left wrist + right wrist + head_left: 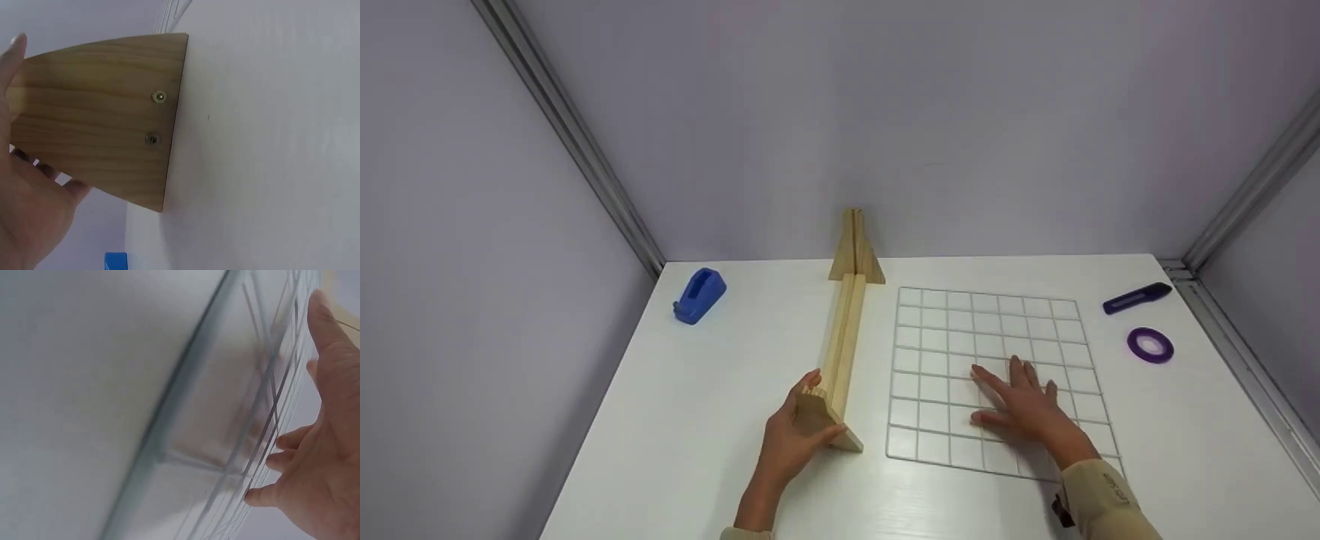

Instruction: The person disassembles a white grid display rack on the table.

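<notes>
A wooden stand point(849, 337) lies lengthwise on the table, with a double rail and a tapered, slotted foot at each end. Fingers and thumb of my left hand point(791, 444) grip its near foot. In the left wrist view that end panel point(101, 107) shows two metal fasteners, and its straight bottom edge is at the tabletop. To the right lies a white wire grid panel point(952, 466). My right hand point(1024, 405) is spread over the grid's lower right part, fingertips right at the wires; the right wrist view shows the fingers point(295, 437) extended along them.
A blue tape dispenser point(701, 296) sits at the back left. Off the grid's right side are a dark utility knife point(1137, 298) and a purple tape roll point(1133, 343). Pale walls point(900, 135) enclose the white table point(682, 420) at the back and sides.
</notes>
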Motion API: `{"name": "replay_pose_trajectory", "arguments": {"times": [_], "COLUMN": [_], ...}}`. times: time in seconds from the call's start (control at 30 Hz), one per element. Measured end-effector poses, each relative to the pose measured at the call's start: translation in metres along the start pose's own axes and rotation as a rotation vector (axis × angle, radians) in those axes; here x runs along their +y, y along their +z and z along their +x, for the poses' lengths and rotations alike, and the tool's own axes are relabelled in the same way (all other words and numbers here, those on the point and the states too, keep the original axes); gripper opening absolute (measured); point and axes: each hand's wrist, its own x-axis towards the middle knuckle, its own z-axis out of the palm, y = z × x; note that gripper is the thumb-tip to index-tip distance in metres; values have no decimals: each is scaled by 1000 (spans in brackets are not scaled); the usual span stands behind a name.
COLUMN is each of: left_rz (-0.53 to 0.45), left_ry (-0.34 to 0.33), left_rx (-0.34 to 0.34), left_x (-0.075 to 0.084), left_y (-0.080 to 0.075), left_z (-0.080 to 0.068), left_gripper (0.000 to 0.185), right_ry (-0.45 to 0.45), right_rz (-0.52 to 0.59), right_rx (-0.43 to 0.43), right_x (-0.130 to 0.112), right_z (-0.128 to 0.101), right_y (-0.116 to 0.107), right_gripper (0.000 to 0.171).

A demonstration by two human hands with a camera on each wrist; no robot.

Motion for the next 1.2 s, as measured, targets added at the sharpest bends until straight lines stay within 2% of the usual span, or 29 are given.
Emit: {"name": "replay_pose_trajectory", "arguments": {"times": [0.13,0.2,0.33,0.43,0.5,0.87,1.2], "left_rz": [10,-6,-59,-63,-64,-125,-124], "left_ry": [81,95,18,-56,-78,-98,-107], "left_rx": [-101,-148,-212,-208,-198,-184,-172], "left_x": [-9,-13,-16,-14,-12,-9,-3], "left_y": [-15,-21,-27,-27,-25,-12,-6], "left_z": [9,12,13,13,12,2,-4], "left_gripper": [88,82,63,55,54,53,52], "right_ry": [102,155,209,202,193,132,123], "right_rz": [5,-7,0,13,23,42,29], "right_rx": [39,33,5,-3,-5,-18,-11], "right_x": [5,8,13,15,17,28,31], "right_z": [-12,-18,-26,-26,-25,-18,-17], "right_y": [0,1,3,3,3,-3,-3], "right_gripper": [96,102,108,109,108,103,103]}}
